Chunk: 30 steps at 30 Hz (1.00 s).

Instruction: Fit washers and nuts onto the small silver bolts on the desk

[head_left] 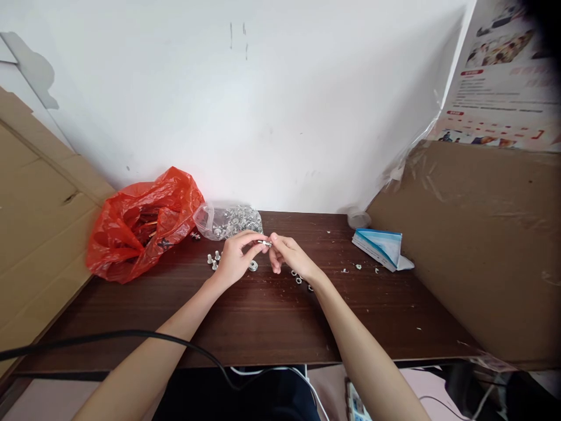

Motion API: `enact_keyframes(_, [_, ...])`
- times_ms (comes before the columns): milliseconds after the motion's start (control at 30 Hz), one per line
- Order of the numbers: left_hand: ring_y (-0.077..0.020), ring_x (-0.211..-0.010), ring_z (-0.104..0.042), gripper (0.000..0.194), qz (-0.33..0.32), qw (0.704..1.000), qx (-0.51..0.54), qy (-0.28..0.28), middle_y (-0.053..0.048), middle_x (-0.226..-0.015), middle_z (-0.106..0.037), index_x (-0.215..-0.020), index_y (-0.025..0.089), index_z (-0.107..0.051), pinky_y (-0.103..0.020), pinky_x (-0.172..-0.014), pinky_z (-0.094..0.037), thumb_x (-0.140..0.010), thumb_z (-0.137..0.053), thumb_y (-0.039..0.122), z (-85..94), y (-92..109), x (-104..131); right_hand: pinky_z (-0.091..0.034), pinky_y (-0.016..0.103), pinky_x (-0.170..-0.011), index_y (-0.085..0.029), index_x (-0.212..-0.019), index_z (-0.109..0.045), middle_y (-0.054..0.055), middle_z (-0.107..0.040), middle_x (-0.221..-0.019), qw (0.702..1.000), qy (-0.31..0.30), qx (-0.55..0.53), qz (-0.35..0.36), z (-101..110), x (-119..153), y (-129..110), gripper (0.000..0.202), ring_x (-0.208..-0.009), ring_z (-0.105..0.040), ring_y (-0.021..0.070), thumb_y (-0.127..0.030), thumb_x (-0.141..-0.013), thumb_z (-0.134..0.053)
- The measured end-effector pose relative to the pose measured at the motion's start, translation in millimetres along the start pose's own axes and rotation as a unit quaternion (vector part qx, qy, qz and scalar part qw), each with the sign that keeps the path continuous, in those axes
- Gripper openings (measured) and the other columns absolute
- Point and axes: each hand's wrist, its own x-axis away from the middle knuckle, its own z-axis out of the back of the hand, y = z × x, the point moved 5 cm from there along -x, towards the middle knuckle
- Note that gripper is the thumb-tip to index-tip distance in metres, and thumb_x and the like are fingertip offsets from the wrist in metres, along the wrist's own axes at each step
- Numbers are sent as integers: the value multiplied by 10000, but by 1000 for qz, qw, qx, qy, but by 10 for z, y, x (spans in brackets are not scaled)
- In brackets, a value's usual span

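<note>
Above the middle of the dark wooden table (pixel 263 327), my left hand (pixel 234 257) pinches a small silver bolt (pixel 264 242) between thumb and fingertips. The fingertips of my right hand (pixel 291 257) are closed at the bolt's other end; whether a nut sits there is hidden. Several silver bolts (pixel 214 261) stand on the tabletop to the left of my left hand. A round metal washer-like ring (pixel 253 265) lies between the hands. Several small nuts (pixel 298 280) are scattered below my right hand, some partly covered by the wrist.
At the left lies an open red plastic bag (pixel 131 257), beside a clear bag of metal hardware (pixel 239 221). A blue-and-white tissue pack (pixel 379 245) rests at the right. Cardboard panels (pixel 482 234) wall both sides. A black cable (pixel 118 334) crosses in front of my left forearm.
</note>
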Motion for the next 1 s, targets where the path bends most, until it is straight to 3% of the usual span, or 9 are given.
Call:
enact_keyframes(67, [-182,-839,-651,143,1,1000,0,4,-62,-902,-694,-940,186,-716,-305,-754,-524,-846,-635,259,2,3,1,-424,213,-414,-185,-785,-527,-74,-511,-452,1000,-8,2,3,-7,-5,10,445,-386,-513,97,-626,-845,-506])
enact_keyframes(200, [-190,-865,-652,148,-4,1000,4,-6,-72,-920,-693,-941,185,-717,-317,-777,-526,-850,-630,264,-12,6,2,-439,232,-435,-174,-698,-529,-41,-523,-450,1000,1,-2,-12,9,-14,38,548,-396,-523,103,-674,-870,-386])
enact_keyframes(333, [-178,-839,-650,143,6,1000,15,8,-65,-911,-683,-940,182,-713,-298,-749,-527,-841,-640,255,0,-22,1,-457,238,-503,-186,-808,-538,-52,-575,-501,1000,-5,-8,16,18,-20,16,416,-447,-549,106,-600,-821,-572])
enact_keyframes(467, [-180,-859,-650,137,5,1000,13,-2,-66,-915,-687,-936,183,-715,-304,-767,-528,-840,-640,245,-9,-27,2,-469,263,-543,-164,-711,-566,-6,-585,-502,1000,-4,-2,10,27,-17,29,557,-468,-567,118,-645,-901,-358])
enact_keyframes(600, [-182,-858,-652,146,1,1000,7,6,-67,-920,-685,-942,185,-711,-300,-748,-537,-835,-646,260,6,-17,1,-479,264,-580,-182,-801,-560,-37,-591,-528,999,-17,16,26,8,-16,15,434,-493,-564,115,-613,-843,-531])
enact_keyframes(700, [-180,-860,-652,137,-3,1000,-6,9,-65,-915,-688,-931,185,-714,-298,-753,-537,-838,-643,255,14,-10,0,-466,262,-555,-178,-759,-551,-40,-552,-485,1000,-5,9,17,17,-31,38,500,-470,-545,115,-654,-864,-441])
enact_keyframes(833, [-181,-853,-654,140,-10,1000,-12,11,-64,-922,-694,-935,195,-721,-301,-754,-534,-837,-646,261,18,-5,3,-471,260,-554,-198,-823,-516,-58,-567,-521,1000,10,-4,28,39,-48,49,435,-478,-544,114,-633,-820,-547])
enact_keyframes(933, [-185,-871,-656,139,-20,1000,-14,0,-70,-931,-704,-930,198,-733,-319,-801,-525,-842,-643,257,4,5,2,-454,258,-546,-183,-727,-530,-37,-545,-495,1000,13,12,19,45,-46,60,521,-474,-544,114,-668,-871,-404])
enact_keyframes(1000, [-184,-864,-656,139,-22,1000,-10,0,-70,-929,-706,-927,196,-735,-320,-803,-524,-840,-647,259,3,6,1,-455,257,-549,-186,-761,-530,-38,-559,-515,1000,9,13,17,42,-40,56,497,-486,-552,116,-659,-870,-424])
